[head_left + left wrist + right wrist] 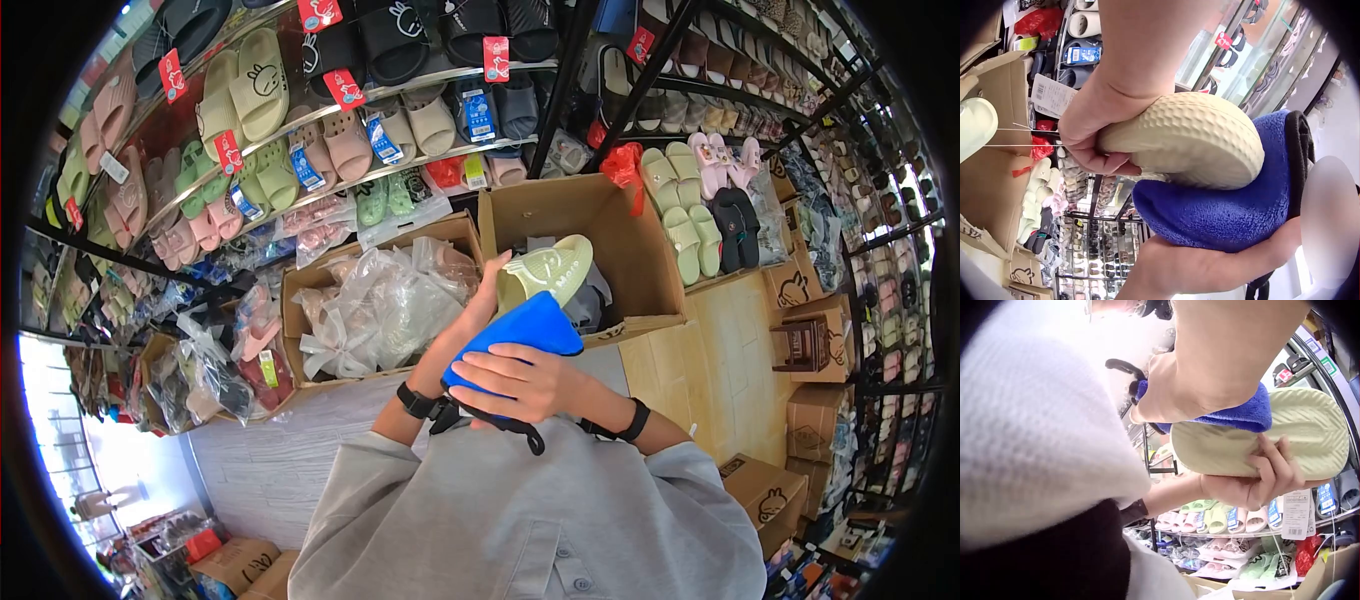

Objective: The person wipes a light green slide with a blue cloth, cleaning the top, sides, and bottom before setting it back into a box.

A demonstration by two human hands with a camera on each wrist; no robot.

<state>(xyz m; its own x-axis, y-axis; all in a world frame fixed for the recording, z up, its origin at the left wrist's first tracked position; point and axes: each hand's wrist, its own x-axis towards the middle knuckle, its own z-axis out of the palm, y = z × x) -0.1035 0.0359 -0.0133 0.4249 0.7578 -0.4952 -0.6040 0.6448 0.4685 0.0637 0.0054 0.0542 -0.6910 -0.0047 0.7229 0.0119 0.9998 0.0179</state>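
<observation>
A pale green slipper (1191, 140) with a dimpled side is gripped at one end by my left hand (1104, 131). Its ribbed sole (1316, 437) faces the right wrist camera, with the left fingers curled onto it. My right hand (515, 385) holds a plush blue cloth (525, 335) with black edging and a loop, laid against the slipper. Part of the sole is hidden behind the cloth. At the left edge of the left wrist view hangs another pale green slipper (975, 128), with thin strings running toward it. A white paper tag (1050, 97) dangles by the left hand.
Below the hands stands an open cardboard box (640, 250) with grey items inside. Beside it, another carton (295, 310) is full of bagged footwear. Shelves of slippers (345, 145) rise ahead, and several green slippers (685, 235) lie to the right.
</observation>
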